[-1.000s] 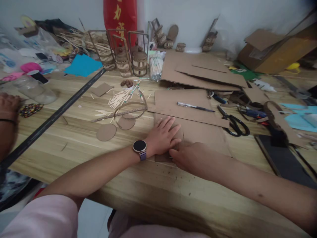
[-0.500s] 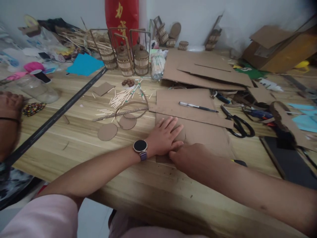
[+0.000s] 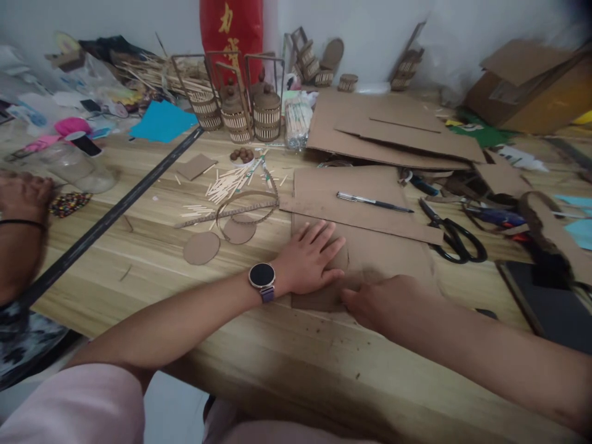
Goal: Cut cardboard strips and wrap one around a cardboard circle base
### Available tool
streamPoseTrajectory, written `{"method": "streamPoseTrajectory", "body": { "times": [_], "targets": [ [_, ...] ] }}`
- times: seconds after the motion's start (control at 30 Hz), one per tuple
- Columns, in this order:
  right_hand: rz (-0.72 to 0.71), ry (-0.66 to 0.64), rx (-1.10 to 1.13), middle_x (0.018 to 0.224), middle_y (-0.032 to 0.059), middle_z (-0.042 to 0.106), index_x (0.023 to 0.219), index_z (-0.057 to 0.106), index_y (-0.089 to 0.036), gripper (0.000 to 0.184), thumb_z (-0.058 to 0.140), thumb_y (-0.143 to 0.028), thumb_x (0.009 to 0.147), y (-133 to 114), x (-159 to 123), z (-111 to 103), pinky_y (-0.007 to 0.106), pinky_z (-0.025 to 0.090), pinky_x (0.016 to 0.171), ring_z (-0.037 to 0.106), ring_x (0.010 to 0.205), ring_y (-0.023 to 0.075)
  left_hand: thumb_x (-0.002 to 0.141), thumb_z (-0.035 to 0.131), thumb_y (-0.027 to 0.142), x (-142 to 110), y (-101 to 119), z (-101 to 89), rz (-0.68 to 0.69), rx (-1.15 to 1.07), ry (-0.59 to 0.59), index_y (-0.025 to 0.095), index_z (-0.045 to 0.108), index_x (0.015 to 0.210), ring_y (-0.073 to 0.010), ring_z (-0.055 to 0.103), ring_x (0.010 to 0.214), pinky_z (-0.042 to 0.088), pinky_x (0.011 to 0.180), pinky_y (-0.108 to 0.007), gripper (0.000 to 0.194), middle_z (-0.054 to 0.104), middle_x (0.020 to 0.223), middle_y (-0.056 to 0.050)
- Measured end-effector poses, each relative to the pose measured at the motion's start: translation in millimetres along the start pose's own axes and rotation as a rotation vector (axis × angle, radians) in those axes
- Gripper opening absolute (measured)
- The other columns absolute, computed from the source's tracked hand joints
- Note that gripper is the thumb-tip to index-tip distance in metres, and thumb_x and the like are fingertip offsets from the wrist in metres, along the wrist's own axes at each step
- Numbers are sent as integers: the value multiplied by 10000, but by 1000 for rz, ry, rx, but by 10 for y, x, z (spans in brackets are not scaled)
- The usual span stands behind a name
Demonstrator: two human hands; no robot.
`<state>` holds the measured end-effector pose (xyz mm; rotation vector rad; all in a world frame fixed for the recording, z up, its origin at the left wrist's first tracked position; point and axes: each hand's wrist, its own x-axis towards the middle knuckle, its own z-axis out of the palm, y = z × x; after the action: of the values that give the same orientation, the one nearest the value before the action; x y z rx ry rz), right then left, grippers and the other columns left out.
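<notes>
The wooden table [image 3: 152,271] stands by a pale wall [image 3: 361,37]. Near its front edge lies a cardboard sheet [image 3: 398,256], its left edge pointing to the wall; which side is longer, I cannot tell, since hands cover part. The left hand [image 3: 312,259] is spread flat upon it. The right hand [image 3: 382,302] is curled nearby; whether it grasps something, I cannot see.

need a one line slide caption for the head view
Left hand spread on a cardboard sheet, right hand curled at its near edge, scissors lying to the right.
</notes>
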<state>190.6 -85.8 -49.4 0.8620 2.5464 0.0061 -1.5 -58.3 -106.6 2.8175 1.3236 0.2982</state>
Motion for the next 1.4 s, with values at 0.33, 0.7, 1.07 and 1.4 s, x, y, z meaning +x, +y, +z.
{"method": "streamPoseTrajectory", "body": {
  "times": [0.33,0.7,1.07,1.4],
  "targets": [
    [-80,36,312,817,41,727,924,656,-225,196,462,-229,946,466,-281,153,256,373,521,675,653,180,985,402,553,-13,7,17,-4,21,19,129,416,1475,-367,259,1471,201,1194,-542,648,324,1581,-195],
    [-26,119,48,803,133,742,1010,702,-111,234,535,-246,916,-248,151,-154,275,337,485,704,684,234,1014,398,461,6,-8,46,-5,23,45,151,451,1461,-345,286,1468,230,1193,-528,546,345,1575,-183],
    [3,190,-84,873,179,750,1029,740,-108,255,558,-215,887,-299,316,8,261,405,515,705,691,224,1023,387,451,22,-25,89,12,58,83,153,464,1449,-339,322,1450,268,1175,-524,525,387,1552,-178],
    [-46,83,-141,912,223,754,1046,736,-85,341,495,-22,812,-386,292,-178,295,452,475,732,697,290,1024,380,459,23,-26,90,16,60,80,150,448,1462,-342,318,1451,265,1176,-520,541,379,1556,-181]
  ]
}}
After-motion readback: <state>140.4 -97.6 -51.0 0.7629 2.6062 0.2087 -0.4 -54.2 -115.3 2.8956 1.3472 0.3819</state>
